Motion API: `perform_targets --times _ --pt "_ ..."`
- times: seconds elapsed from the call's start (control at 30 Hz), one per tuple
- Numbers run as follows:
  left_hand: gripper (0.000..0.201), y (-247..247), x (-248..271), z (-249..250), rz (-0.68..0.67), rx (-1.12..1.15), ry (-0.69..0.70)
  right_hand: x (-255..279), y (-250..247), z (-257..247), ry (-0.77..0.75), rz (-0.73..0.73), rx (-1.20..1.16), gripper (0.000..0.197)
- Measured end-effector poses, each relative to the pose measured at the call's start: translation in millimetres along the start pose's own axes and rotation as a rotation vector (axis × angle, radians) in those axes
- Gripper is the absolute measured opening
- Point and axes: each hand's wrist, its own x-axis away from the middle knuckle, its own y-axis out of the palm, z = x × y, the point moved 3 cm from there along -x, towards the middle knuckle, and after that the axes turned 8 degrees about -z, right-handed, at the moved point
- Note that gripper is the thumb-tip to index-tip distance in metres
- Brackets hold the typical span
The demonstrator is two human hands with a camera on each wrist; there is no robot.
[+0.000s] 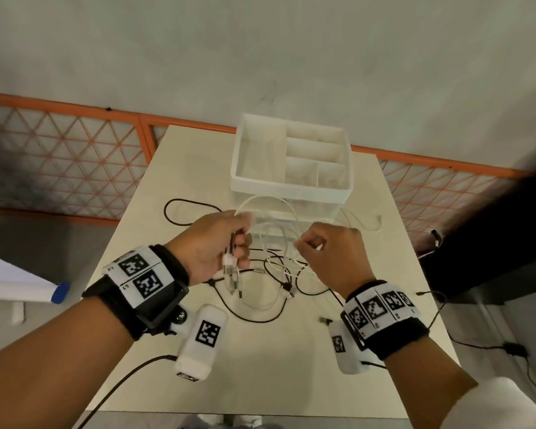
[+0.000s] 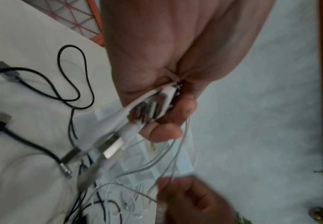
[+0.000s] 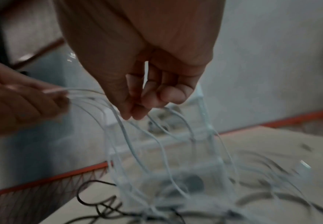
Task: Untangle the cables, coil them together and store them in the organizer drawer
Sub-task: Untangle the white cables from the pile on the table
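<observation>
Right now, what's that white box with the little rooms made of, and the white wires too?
The organizer looks like plastic: white frosted rim, see-through walls below that show the table behind. The white cables look rubbery plastic, smooth and bendy, looping softly from the left hand toward the right hand. Their plug tips shine like metal.

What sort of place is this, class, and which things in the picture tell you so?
Probably an indoor workspace or data-recording room, not a home: a plain white table stands alone on a grey concrete-like floor, an orange mesh barrier fences it off, and tagged camera bands sit on both wrists.
</observation>
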Motion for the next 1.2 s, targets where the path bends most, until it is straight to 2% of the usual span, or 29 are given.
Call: perform_targets --times 0.13,0.2,0.27,0.33,0.37,0.43,0.5,0.57,0.63,0.73,0.93,1.03,1.2 --pt "0.026 -11 7 20 0.074 -0.054 0.098 15 14 50 0.301 -0.262 0.061 0.03" --pt "0.025 -24 8 23 0.191 -0.254 0.084 18 0 50 0.367 -0.243 -0.029 0.046" --pt "0.023 -42 5 20 0.33 -0.458 -0.001 15 -21 36 0.384 -0.166 -0.164 0.058" --pt "0.022 -52 2 16 0.431 -0.538 -0.062 9 -42 19 0.367 -0.084 -0.337 0.06" --pt "0.022 -53 2 14 0.442 -0.499 -0.066 8 -50 10 0.356 -0.052 -0.449 0.058" --pt "0.018 -43 3 12 0.371 -0.298 -0.036 9 -58 -7 0.322 -0.041 -0.674 0.052" --pt "0.016 -22 4 13 0.214 -0.145 0.038 11 -54 -25 0.264 -0.103 -0.852 0.046" --pt "0.018 5 3 13 0.062 -0.114 0.116 10 -45 -43 0.199 -0.179 -0.984 0.039" --pt "0.021 30 -2 7 -0.044 -0.177 0.14 6 -36 -56 0.147 -0.203 -1.082 0.032" --pt "0.026 42 -12 -9 -0.069 -0.353 0.108 -2 -40 -56 0.117 -0.052 -1.188 0.027" --pt "0.029 -2 -17 -25 0.122 -0.588 -0.009 -5 -67 -6 0.198 0.308 -1.261 0.031" --pt "0.027 -27 -17 -28 0.168 -0.575 -0.035 -7 -69 21 0.238 0.426 -1.154 0.033" --pt "0.027 -32 -12 -16 0.124 -0.434 0.006 -6 -63 38 0.299 0.484 -1.049 0.025"
